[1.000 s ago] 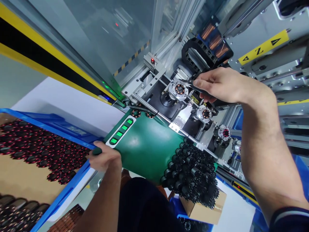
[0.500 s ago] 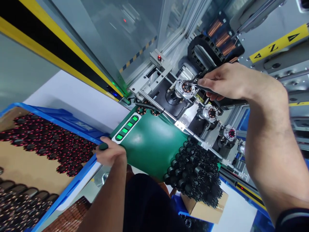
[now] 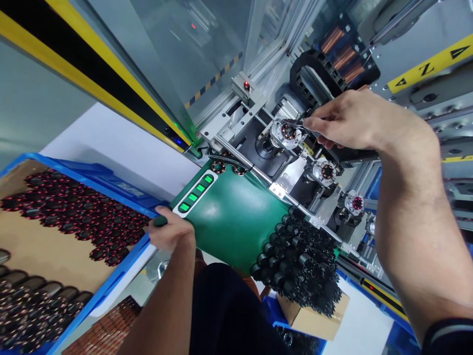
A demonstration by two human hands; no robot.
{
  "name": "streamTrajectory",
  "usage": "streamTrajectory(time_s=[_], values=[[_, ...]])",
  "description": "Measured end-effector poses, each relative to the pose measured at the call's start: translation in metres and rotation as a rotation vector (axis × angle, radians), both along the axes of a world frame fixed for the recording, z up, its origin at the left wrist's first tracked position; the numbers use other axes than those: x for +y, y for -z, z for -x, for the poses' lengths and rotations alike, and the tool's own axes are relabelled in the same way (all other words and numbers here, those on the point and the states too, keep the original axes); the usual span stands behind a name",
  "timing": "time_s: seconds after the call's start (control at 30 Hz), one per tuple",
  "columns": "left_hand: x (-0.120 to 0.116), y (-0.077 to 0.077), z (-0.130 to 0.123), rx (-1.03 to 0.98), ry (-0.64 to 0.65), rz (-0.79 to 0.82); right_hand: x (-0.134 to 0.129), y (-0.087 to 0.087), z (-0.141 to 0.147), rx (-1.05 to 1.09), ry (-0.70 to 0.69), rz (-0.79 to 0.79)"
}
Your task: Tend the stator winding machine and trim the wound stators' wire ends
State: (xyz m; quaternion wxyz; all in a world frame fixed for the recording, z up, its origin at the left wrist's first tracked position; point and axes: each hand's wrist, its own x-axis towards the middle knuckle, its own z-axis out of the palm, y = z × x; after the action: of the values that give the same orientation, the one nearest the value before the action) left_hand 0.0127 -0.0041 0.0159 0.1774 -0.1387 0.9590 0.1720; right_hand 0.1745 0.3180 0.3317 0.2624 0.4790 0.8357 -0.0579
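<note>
My right hand [image 3: 342, 121] is closed on a dark, thin tool [image 3: 308, 127], whose tip reaches the copper-wound ring in the nearest round metal fixture [image 3: 287, 133]. Two more fixtures, one with a copper-wound core [image 3: 327, 171] and one with a red-dotted core [image 3: 356, 202], sit in a row to the right. My left hand [image 3: 172, 230] is closed around a dark green-ended handle [image 3: 160, 221] beside the blue crate's corner. Two copper-wound rings [image 3: 218, 167] lie at the top edge of the green mat [image 3: 229, 212].
A blue crate [image 3: 111, 286] at the left holds many wound cores. Black cores [image 3: 299, 256] are piled on the mat's right side. A white strip with several green lit buttons [image 3: 195, 195] lies on the mat. Metal rails [image 3: 258, 177] border the machine.
The whole view has shifted slightly. My right hand stays at the nearest fixture with the tool, its wrist turned a little. My left hand keeps its hold.
</note>
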Motion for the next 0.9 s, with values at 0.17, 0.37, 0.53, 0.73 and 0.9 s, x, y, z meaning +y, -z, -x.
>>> streamTrajectory(time_s=[0.17,0.37,0.53,0.73,0.9], values=[[0.004,-0.006,-0.002,-0.003,-0.031,0.010,0.001,0.010,-0.007,0.082,-0.077,-0.052],[0.009,-0.010,-0.004,0.017,-0.092,0.005,-0.020,0.014,-0.032,0.215,-0.118,-0.193],[0.010,-0.010,-0.006,0.010,-0.105,-0.036,-0.087,-0.005,-0.090,0.403,0.042,-0.244],[0.006,0.001,-0.006,-0.023,-0.080,-0.103,-0.239,0.015,-0.211,0.613,0.417,-0.230],[0.002,0.004,-0.002,-0.063,0.027,-0.166,-0.384,0.078,-0.311,0.709,0.891,-0.439]])
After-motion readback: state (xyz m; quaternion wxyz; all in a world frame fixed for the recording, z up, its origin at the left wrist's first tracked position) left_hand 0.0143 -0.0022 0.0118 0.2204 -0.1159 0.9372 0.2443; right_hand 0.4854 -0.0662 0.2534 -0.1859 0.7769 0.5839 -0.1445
